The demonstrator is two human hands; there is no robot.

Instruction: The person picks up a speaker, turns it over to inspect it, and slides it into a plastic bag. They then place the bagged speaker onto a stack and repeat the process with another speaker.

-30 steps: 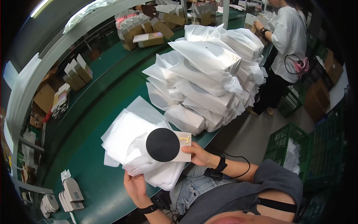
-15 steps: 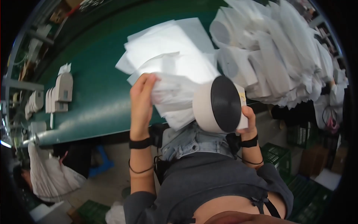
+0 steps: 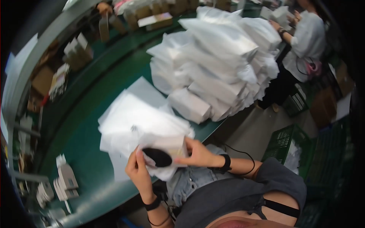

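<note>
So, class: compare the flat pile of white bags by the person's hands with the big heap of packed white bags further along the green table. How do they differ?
The flat pile of white bags lies low and thin; the heap of packed white bags rises high and bulges. The left hand and right hand work at the flat pile; nobody touches the heap. Both are white and rest on the green table.

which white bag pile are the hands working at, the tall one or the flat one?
The flat pile of white bags, at the near edge of the green table. Left hand and right hand touch its front; the tall heap of filled bags lies farther back, untouched.
</note>
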